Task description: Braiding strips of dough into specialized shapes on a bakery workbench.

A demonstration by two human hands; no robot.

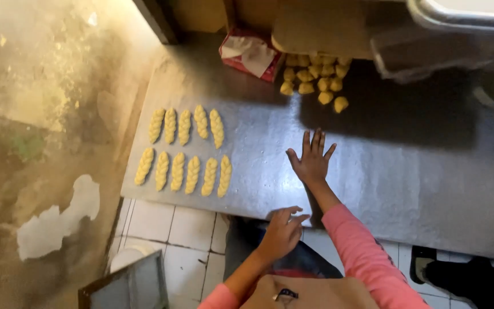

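The right hand (312, 161) is lying flat on the metal table (407, 171), fingers spread wide and holding nothing. The left hand (282, 232) is hovering at the table's near edge, fingers loosely curled and empty. Two rows of braided dough pieces (184, 150) are sitting to the left of the hands, and a pile of dough lumps (314, 77) is lying farther back beside a red packet (251, 54).

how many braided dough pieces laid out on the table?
11 braided dough pieces, all at the left end of the metal table: five in the back row, six in the front row. None look hidden.
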